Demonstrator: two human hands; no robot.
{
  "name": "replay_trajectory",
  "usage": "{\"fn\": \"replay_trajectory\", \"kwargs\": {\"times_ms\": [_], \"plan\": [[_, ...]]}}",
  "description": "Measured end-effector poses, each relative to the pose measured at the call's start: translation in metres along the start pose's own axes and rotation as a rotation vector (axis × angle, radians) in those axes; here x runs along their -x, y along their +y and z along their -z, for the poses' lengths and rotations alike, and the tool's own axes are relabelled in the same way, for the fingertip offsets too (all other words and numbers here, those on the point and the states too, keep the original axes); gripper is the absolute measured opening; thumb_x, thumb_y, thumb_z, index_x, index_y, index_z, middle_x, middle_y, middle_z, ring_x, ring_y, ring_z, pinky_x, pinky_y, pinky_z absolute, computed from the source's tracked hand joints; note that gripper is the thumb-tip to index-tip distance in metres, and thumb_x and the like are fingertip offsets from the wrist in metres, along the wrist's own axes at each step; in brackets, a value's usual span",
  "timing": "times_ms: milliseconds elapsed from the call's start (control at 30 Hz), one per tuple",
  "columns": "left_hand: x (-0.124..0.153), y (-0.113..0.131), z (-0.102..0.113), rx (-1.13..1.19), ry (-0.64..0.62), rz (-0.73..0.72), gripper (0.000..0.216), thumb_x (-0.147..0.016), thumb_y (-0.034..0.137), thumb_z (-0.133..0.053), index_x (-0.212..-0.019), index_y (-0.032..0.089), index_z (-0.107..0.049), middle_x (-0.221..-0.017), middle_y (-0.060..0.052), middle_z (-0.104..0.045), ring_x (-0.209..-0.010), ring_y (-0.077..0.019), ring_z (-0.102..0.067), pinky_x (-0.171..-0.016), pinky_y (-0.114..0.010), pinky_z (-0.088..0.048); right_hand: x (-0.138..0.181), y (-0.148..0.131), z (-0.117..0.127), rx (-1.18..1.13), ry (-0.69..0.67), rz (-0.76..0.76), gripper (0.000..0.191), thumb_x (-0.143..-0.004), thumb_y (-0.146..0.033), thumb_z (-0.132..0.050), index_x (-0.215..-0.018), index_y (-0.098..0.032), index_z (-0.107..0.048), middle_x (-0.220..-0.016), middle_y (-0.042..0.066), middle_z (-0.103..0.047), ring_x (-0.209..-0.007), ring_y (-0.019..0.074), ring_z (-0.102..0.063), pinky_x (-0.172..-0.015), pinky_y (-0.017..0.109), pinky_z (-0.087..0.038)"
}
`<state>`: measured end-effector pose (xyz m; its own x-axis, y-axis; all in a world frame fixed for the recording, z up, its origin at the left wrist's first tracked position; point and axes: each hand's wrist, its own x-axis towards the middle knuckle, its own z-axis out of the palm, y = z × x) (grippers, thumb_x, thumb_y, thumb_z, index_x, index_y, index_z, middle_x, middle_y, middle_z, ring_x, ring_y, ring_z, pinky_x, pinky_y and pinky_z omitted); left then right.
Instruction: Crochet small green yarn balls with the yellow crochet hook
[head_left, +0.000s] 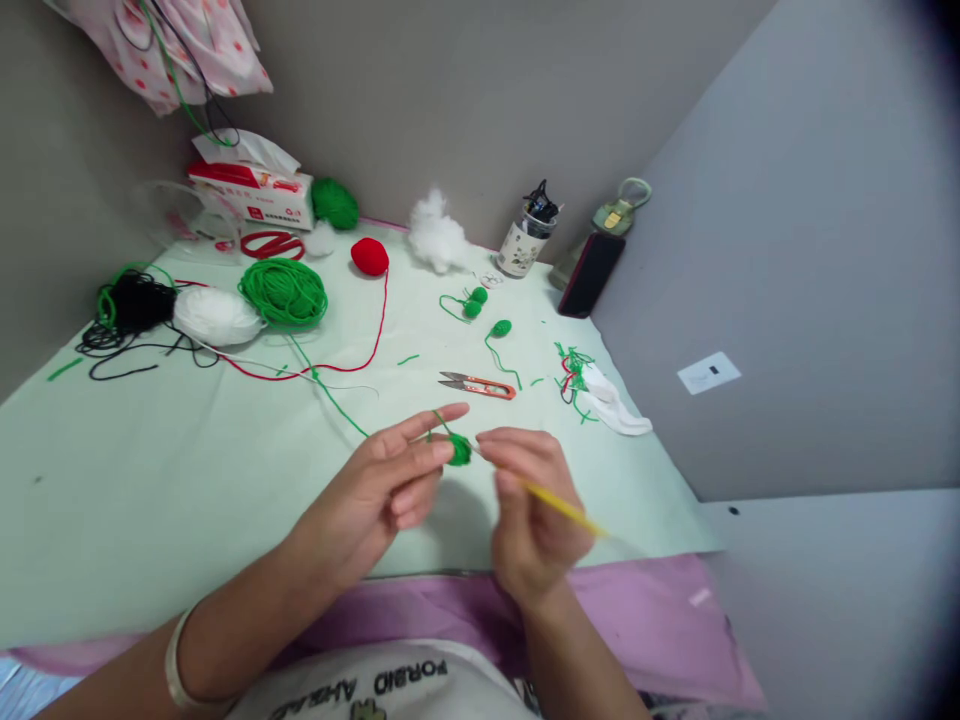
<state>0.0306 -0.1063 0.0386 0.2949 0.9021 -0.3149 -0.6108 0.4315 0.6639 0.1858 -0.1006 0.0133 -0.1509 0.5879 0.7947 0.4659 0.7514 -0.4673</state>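
Note:
Between the thumb and fingers of my left hand [405,470] is a small green crochet piece [460,450]. Green yarn [341,408] loops over my raised left index finger and trails back to a green yarn skein [283,293] on the table. My right hand [536,500] is closed around a crochet hook [562,507] with a yellow handle. The hook's thin metal tip reaches the right side of the green piece; whether it sits inside a stitch is too small to tell. Orange thread snips [480,386] lie just beyond both hands.
Small green crocheted balls [474,303] lie ahead, near white stuffing [437,235]. Further back stand a tissue box [259,195], a pen jar [527,240] and a phone [592,275] leaning on a bottle. White yarn [217,316], a red ball [370,257] and red scissors [271,245] are left. Yarn scraps [574,370] lie right.

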Motion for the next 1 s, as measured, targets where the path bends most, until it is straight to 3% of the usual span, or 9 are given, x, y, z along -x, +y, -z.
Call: {"fn": "replay_trajectory", "kwargs": {"times_ms": [100, 233, 333, 400, 467, 533, 700, 867, 1000], "plan": [[-0.001, 0.007, 0.004, 0.065, 0.006, -0.009, 0.039, -0.083, 0.02, -0.083, -0.121, 0.016, -0.075, -0.051, 0.013, -0.034, -0.043, -0.0007, -0.018, -0.039, -0.011, -0.027, -0.009, -0.001, 0.002, -0.372, 0.087, -0.29, 0.024, -0.102, -0.015, -0.052, -0.105, -0.025, -0.074, -0.088, 0.004, -0.071, -0.079, 0.0171, -0.065, -0.068, 0.033, -0.056], [-0.002, 0.004, 0.005, -0.017, 0.002, -0.075, 0.036, -0.082, 0.023, -0.084, -0.118, 0.022, -0.077, -0.062, 0.009, -0.049, -0.04, 0.0008, -0.031, -0.039, -0.012, -0.032, -0.016, -0.001, -0.001, -0.563, 0.04, -0.426, 0.021, -0.102, -0.018, -0.055, -0.099, -0.025, -0.075, -0.088, 0.002, -0.071, -0.074, 0.0144, -0.064, -0.065, 0.03, -0.054], [-0.002, -0.003, 0.002, -0.096, 0.035, -0.139, 0.039, -0.081, 0.024, -0.086, -0.119, 0.026, -0.077, -0.079, 0.006, -0.062, -0.042, 0.0013, -0.042, -0.041, -0.014, -0.037, -0.012, -0.001, -0.002, -0.404, -0.002, -0.358, 0.023, -0.1, -0.013, -0.056, -0.104, -0.026, -0.075, -0.09, 0.003, -0.073, -0.079, 0.0152, -0.066, -0.068, 0.03, -0.056], [-0.003, -0.005, 0.001, -0.102, 0.044, -0.149, 0.041, -0.082, 0.025, -0.085, -0.122, 0.027, -0.076, -0.078, 0.006, -0.064, -0.041, 0.0008, -0.042, -0.041, -0.014, -0.038, -0.007, -0.001, 0.0, -0.207, -0.046, -0.199, 0.028, -0.097, -0.009, -0.059, -0.113, -0.027, -0.074, -0.097, 0.004, -0.073, -0.087, 0.0174, -0.069, -0.073, 0.031, -0.058], [-0.004, -0.005, 0.001, -0.061, 0.021, -0.096, 0.04, -0.084, 0.027, -0.083, -0.123, 0.024, -0.075, -0.063, 0.008, -0.056, -0.041, -0.0008, -0.038, -0.042, -0.014, -0.036, -0.004, -0.001, 0.002, -0.025, -0.08, -0.029, 0.035, -0.095, -0.006, -0.062, -0.119, -0.028, -0.073, -0.107, 0.007, -0.073, -0.096, 0.0199, -0.071, -0.078, 0.033, -0.059], [-0.006, -0.003, 0.003, -0.003, -0.008, -0.012, 0.038, -0.085, 0.028, -0.082, -0.122, 0.02, -0.076, -0.051, 0.01, -0.043, -0.042, -0.0023, -0.033, -0.042, -0.013, -0.035, -0.004, -0.001, 0.004, 0.002, -0.068, -0.014, 0.034, -0.095, -0.007, -0.061, -0.118, -0.028, -0.074, -0.106, 0.007, -0.074, -0.097, 0.02, -0.071, -0.078, 0.033, -0.06], [-0.005, 0.002, 0.006, 0.03, 0.024, -0.042, 0.031, -0.081, 0.022, -0.084, -0.112, 0.019, -0.08, -0.061, 0.008, -0.047, -0.047, -0.002, -0.034, -0.045, -0.013, -0.036, -0.014, 0.0, 0.003, -0.451, 0.09, -0.425, 0.02, -0.102, -0.02, -0.055, -0.097, -0.023, -0.075, -0.084, 0.003, -0.07, -0.071, 0.0157, -0.065, -0.064, 0.032, -0.056], [-0.002, -0.001, 0.001, -0.135, 0.054, -0.135, 0.031, -0.083, 0.025, -0.083, -0.113, 0.023, -0.079, -0.068, 0.004, -0.062, -0.058, -0.0079, -0.056, -0.06, -0.02, -0.048, -0.014, 0.0, -0.001, -0.557, 0.014, -0.482, 0.016, -0.099, -0.023, -0.062, -0.096, -0.024, -0.078, -0.088, 0.004, -0.074, -0.081, 0.0166, -0.067, -0.069, 0.031, -0.056], [0.0, 0.001, 0.001, -0.135, 0.045, -0.116, 0.031, -0.082, 0.029, -0.083, -0.112, 0.022, -0.078, -0.075, 0.002, -0.066, -0.065, -0.0121, -0.062, -0.069, -0.026, -0.053, -0.013, 0.005, -0.001, -0.718, 0.037, -0.603, 0.017, -0.101, -0.026, -0.06, -0.097, -0.023, -0.077, -0.089, 0.003, -0.074, -0.074, 0.0131, -0.067, -0.068, 0.028, -0.056]]}}
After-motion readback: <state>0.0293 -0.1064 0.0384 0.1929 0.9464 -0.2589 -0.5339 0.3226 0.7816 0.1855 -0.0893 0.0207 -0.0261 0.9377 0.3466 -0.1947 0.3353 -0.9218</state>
